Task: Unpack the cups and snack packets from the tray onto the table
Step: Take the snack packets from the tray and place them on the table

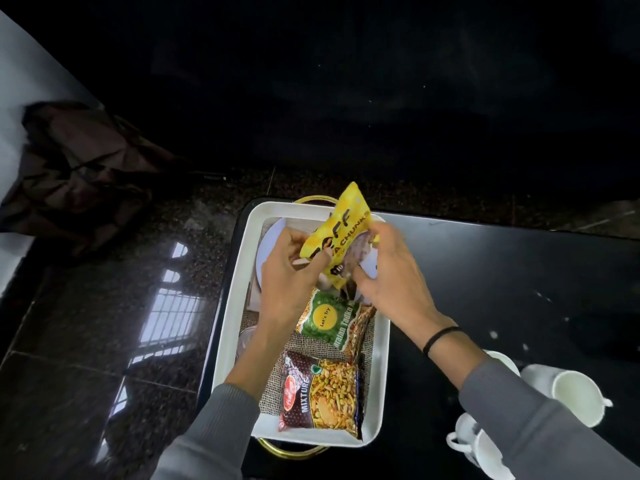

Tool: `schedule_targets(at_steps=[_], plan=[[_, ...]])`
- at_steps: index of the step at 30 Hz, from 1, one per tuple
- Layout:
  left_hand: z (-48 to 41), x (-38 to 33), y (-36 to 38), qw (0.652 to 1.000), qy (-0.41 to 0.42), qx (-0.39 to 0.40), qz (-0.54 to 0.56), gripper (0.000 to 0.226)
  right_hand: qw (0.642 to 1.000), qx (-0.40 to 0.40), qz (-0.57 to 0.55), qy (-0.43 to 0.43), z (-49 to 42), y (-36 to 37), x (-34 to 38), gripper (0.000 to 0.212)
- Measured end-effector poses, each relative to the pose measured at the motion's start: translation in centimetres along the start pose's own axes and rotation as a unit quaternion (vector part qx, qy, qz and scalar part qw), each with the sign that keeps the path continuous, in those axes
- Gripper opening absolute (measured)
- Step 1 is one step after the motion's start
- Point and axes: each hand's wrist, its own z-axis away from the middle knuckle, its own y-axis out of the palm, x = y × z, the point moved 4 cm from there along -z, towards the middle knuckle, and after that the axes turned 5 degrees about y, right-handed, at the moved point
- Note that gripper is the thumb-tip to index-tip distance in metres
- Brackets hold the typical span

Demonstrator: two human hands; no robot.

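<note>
**A:** Who has the yellow packet (341, 233)?

**B:** Both hands. The left hand (287, 271) pinches its lower left edge with curled fingers, and the right hand (391, 275) grasps the right side. The packet is tilted and lifted over the far end of the tray (228, 323), probably so it clears the rim on its way out.

**A:** Why two hands for something so light?

**B:** My guess is that a slack pouch flops about, so holding both edges keeps it steady.

**A:** What's left inside?

**B:** A green packet (329, 317) lies mid-tray, partly under the right wrist. A mixture packet (322, 393) lies flat at the near end on a burlap liner (273, 393). There's also a white plate (273, 244) at the far end (mostly hidden by the hands).

**A:** And the cups?

**B:** The white cups (571, 393) are already out, grouped on the black tabletop (485, 271) just right of the tray and near the right sleeve. I'd say that leaves the open space further along for the packets. It looks about half done, with the cups finished and the snacks just begun.
</note>
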Motion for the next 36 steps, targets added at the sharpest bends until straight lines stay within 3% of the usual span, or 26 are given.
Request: schedule_targets(at_steps=[5, 9, 13, 17, 18, 19, 21, 26, 31, 36], plan=[[-0.5, -3.0, 0.2, 0.996, 0.076, 0.027, -0.040, 0.023, 0.991, -0.002, -0.130, 0.022, -0.9, -2.3, -1.0, 0.093], [-0.8, -4.9, 1.0, 0.994, 0.083, 0.073, 0.009, 0.022, 0.981, 0.053, -0.183, 0.042, -1.2, -4.5, -1.9, 0.070], [-0.9, -5.7, 2.3, 0.996, 0.030, 0.052, 0.062, 0.023, 0.936, 0.106, -0.329, 0.067, -1.0, -6.5, -3.3, 0.054], [-0.3, -5.1, 4.6, 0.993, -0.090, 0.062, 0.055, 0.066, 0.897, 0.113, -0.411, 0.116, -0.3, -7.4, -4.9, 0.060], [0.0, -4.8, 5.2, 0.990, -0.104, 0.080, 0.045, 0.069, 0.884, 0.123, -0.431, 0.133, -0.1, -7.4, -5.3, 0.059], [0.2, -4.4, 6.0, 0.988, -0.101, 0.103, 0.047, 0.056, 0.871, 0.139, -0.448, 0.147, 0.1, -7.5, -5.8, 0.055], [0.7, -3.9, 7.3, 0.985, -0.088, 0.127, 0.072, 0.025, 0.854, 0.165, -0.465, 0.168, 0.6, -7.7, -6.8, 0.044], [1.1, -3.0, 9.7, 0.977, -0.108, 0.131, 0.131, 0.048, 0.838, 0.164, -0.462, 0.239, 1.2, -8.7, -9.4, 0.051], [1.2, -2.2, 12.4, 0.967, -0.157, 0.137, 0.146, 0.049, 0.846, 0.165, -0.445, 0.242, 1.6, -9.5, -11.8, 0.043], [1.2, -1.3, 14.8, 0.968, -0.194, 0.086, 0.132, 0.068, 0.839, 0.159, -0.463, 0.237, 1.5, -9.5, -13.8, 0.033]])
